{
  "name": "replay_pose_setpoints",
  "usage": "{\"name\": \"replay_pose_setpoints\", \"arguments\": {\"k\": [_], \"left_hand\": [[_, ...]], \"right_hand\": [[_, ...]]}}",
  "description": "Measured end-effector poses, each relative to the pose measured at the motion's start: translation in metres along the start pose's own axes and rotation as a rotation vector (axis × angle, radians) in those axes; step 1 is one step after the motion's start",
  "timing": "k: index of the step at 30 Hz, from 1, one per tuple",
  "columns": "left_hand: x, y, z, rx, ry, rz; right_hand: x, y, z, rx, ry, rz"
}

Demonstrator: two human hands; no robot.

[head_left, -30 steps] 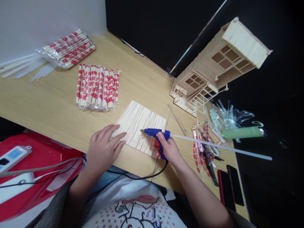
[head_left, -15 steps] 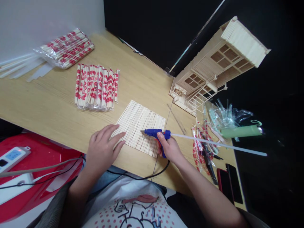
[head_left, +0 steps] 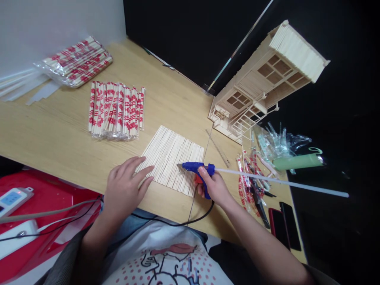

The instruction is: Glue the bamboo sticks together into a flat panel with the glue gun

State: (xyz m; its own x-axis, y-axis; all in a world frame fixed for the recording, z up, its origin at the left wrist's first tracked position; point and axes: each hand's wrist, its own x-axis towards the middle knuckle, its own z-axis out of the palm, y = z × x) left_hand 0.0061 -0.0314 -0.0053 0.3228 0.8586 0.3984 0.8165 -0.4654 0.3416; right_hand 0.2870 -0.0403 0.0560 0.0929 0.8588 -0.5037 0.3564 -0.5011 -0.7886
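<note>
A panel of thin wooden sticks (head_left: 168, 154), laid side by side, lies flat on the wooden table (head_left: 166, 103) in front of me. My right hand (head_left: 212, 184) is wrapped around a blue hot glue gun (head_left: 192, 166). Its metal nozzle points left over the panel's middle; whether it touches the sticks I cannot tell. A long white glue stick (head_left: 282, 181) juts from the gun's back. My left hand (head_left: 126, 186) rests with fingers apart at the panel's left edge, fingertips on or just beside the sticks.
Wrapped chopsticks (head_left: 115, 111) and a plastic-bagged bundle (head_left: 78, 61) lie at the left. A wooden model house (head_left: 258, 83) stands at the back right. Nearby are a ruler (head_left: 218, 148), torn wrappers (head_left: 245, 186), a green cylinder (head_left: 297, 161) and phones (head_left: 289, 225). The gun's black cord (head_left: 178, 225) crosses the table's front edge.
The view has shifted slightly, moving most things a little left in the picture. The glue gun has moved slightly right relative to the panel. Both hands keep the same pose.
</note>
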Motion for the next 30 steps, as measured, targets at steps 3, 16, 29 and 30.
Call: {"name": "replay_pose_setpoints", "arguments": {"k": [3,16,29,30], "left_hand": [[0.0,0.0,0.0,0.006,0.003,0.008],[0.001,0.0,0.0,-0.008,0.012,0.007],[0.001,-0.002,0.002,-0.016,-0.001,-0.004],[0.001,-0.002,0.002,-0.016,-0.002,-0.004]], "right_hand": [[0.001,0.003,-0.002,-0.043,0.007,-0.015],[0.004,0.007,-0.001,-0.245,0.111,-0.1],[-0.006,0.019,-0.014,-0.147,0.103,-0.069],[-0.007,0.02,-0.014,-0.138,0.103,-0.078]]}}
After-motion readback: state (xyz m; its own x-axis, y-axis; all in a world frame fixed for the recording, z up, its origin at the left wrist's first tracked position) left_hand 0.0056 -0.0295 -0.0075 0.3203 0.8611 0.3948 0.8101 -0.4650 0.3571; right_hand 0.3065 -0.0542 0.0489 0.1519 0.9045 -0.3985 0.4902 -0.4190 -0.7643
